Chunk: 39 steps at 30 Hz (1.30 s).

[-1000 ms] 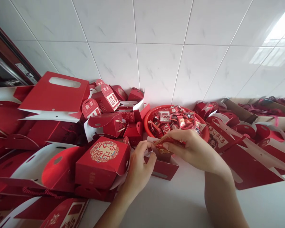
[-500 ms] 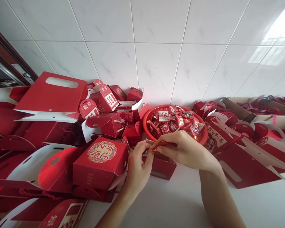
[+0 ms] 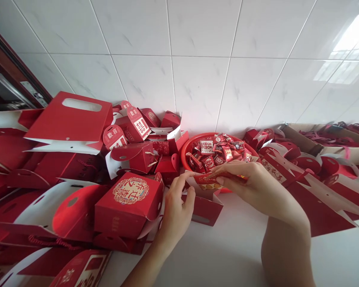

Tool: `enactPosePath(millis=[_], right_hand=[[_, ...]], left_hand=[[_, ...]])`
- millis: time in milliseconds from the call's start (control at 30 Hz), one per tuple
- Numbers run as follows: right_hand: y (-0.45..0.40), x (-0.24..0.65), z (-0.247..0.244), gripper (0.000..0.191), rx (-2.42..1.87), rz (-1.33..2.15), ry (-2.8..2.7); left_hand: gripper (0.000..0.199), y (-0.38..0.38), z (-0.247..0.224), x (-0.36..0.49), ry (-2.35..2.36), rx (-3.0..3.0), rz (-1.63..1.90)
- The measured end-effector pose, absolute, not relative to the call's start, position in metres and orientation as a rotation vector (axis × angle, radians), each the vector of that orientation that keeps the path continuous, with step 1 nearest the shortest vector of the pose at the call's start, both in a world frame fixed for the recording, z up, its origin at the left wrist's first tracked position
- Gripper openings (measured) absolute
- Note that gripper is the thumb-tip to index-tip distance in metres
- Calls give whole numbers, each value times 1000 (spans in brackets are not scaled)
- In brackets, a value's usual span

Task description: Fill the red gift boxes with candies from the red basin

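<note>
1. At lower centre, over the open red box [image 3: 208, 212]: right hand [image 3: 257, 185] pinches a red-and-gold printed packet [image 3: 207, 180] between thumb and fingers. Hand comes in from the right, wrist bent.
2. Left hand [image 3: 178, 205] is at the open red box's left side, fingers up by its pale inner flap, thumb raised a bit apart from them. Can't tell if it's actually gripping the flap.
3. Packet sits at the box mouth, tilted. Can't tell how much of it is inside.
4. Box stands on the pale tabletop [image 3: 227, 251], near side facing the camera, slot in that side.
5. Just behind the hands: red plastic basket [image 3: 184, 153], piled with small wrapped sweets [image 3: 219, 151], mostly red. Right hand overlaps its front edge in view.
6. Left of the left hand: red box with a round floral print [image 3: 128, 207] on top, on other red packaging. Beyond it, heaped red cartons [image 3: 68, 123], some open with white insides, some with cord handles.
7. Right of the basket: more red boxes [image 3: 314, 207], overlapping. Behind those, brown cardboard box [image 3: 300, 137] holding pinkish-red strips [image 3: 326, 138].
8. Back: glossy tiled wall [image 3: 197, 79], window glare upper right.
</note>
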State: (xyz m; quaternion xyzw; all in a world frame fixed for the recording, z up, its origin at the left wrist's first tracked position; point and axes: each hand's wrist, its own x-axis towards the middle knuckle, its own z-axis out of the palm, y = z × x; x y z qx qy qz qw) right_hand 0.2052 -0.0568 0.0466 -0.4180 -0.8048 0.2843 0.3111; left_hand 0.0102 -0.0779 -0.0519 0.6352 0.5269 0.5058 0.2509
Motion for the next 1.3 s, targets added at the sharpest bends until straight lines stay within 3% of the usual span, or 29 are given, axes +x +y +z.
enactPosePath(millis=[400,933,1133,1300], right_hand=[[-50,177,32,31,-1180,499,-2279],[-47,167,27,24,-911,951,-1780],[-51,165,14,19,-1130,726,-2038],[-60,163,7,29,-1211,639,-2014]], left_hand=[[39,-76,-57,13,1437,1726,1435],[36,-76,-65,13,1356,1567,1411],[34,-73,-65,12,1292,1475,1461],[36,-68,-61,11,1239,1292,1455]])
